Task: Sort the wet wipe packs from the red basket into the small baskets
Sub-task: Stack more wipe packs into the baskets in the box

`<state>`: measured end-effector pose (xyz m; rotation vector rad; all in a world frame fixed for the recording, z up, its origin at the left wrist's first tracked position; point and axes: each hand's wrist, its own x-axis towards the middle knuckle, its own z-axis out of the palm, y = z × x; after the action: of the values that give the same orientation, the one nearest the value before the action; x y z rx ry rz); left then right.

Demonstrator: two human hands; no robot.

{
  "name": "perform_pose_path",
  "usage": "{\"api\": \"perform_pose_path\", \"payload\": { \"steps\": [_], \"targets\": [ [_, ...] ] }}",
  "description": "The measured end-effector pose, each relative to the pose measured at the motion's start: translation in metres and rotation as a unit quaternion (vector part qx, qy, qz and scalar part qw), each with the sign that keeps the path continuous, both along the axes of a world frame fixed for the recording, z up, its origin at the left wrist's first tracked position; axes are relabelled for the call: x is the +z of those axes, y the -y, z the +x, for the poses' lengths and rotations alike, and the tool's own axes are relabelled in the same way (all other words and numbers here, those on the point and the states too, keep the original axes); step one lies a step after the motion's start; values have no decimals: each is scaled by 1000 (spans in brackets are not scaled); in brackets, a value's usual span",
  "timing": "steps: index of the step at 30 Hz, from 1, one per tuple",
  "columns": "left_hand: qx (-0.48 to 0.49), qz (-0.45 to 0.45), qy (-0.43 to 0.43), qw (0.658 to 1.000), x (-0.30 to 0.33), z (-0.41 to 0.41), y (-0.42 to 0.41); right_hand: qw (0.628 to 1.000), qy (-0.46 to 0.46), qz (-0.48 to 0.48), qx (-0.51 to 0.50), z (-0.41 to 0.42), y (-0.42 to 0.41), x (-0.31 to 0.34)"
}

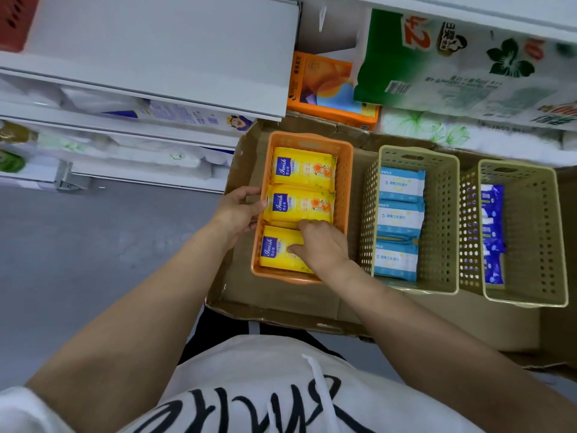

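Observation:
An orange basket point(346, 189) stands at the left of a cardboard tray and holds three yellow wipe packs in a row: far point(304, 166), middle point(301, 204) and near point(278, 252). My left hand point(235, 212) grips the basket's left wall, with the thumb at the edge of the middle pack. Inside the basket, my right hand point(320, 245) lies with its fingertips pressing on the near and middle packs. A beige basket point(443, 214) holds light blue packs point(399, 218). A second beige basket point(530, 232) holds dark blue packs point(492, 232). A red basket point(14, 21) shows at the top left corner.
The cardboard tray point(281, 303) carries all three small baskets. White shelves point(162, 57) with tissue packs rise at the left. An orange box point(324, 85) and a green-and-white tissue bundle point(468, 60) lie behind the tray. Grey floor lies at the left.

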<state>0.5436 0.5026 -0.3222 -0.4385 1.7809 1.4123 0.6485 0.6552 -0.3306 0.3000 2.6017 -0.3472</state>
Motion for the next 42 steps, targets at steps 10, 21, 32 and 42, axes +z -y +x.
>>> {"api": "perform_pose_path", "payload": {
  "steps": [10, 21, 32, 42],
  "targets": [
    [-79, -46, -48, 995, 21, -5, 8, 995, 89, -41, -24, -12, -12, 46],
    [-173, -41, -273, 945, 125, -87, 182, 974, -154, 61, -152, -45, 76, 169],
    [-130, -186, -463, 857, 182, -229, 396, 955, -282, -10, -91, -186, 276, 217],
    [-92, -233, -550, 796, 201, -402, 446, 936, -343, -81, -8, -416, 355, 238]
  ]
}}
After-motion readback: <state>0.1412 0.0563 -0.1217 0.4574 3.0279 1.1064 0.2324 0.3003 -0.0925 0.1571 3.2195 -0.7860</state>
